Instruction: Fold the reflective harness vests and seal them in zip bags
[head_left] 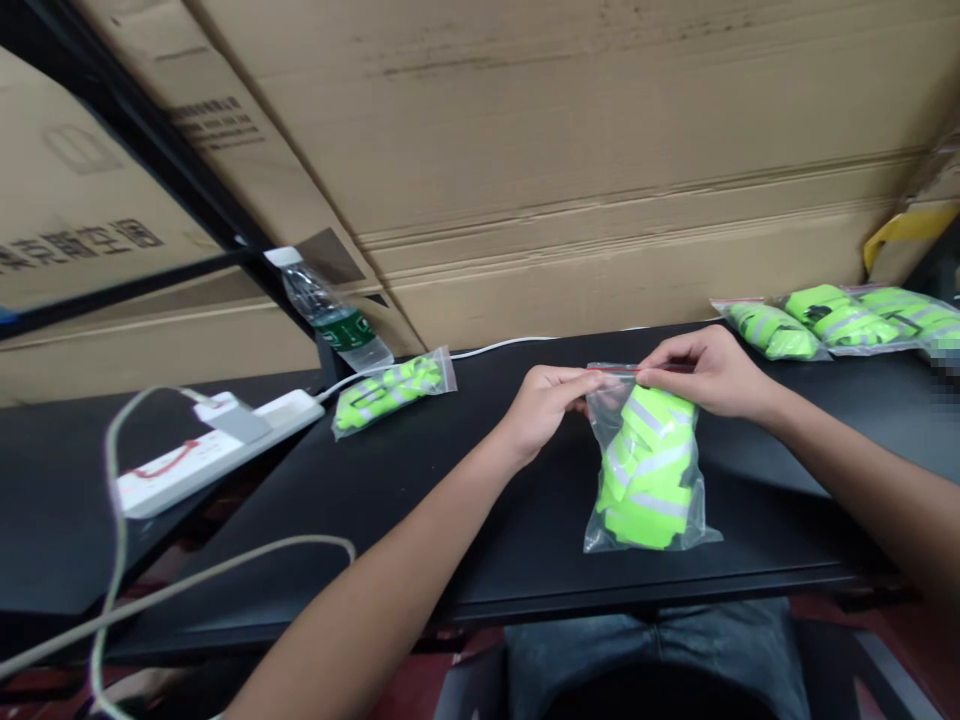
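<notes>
A clear zip bag (646, 490) with a folded neon-green vest (654, 445) rested near the front of the black desk (465, 500), which bore its weight. The left hand (544, 400) and right hand (701, 372) pinched its red-edged top between them, holding it taut. Other filled bags (832, 322) lay well apart, back right.

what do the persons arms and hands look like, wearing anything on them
Nothing is worn on them. The left hand and right hand have no gloves, and no ring, watch or wristband shows. The left forearm and right forearm are bare, with no sleeve in sight up to the picture's edge. No markings, tape or cables are on either arm.
</notes>
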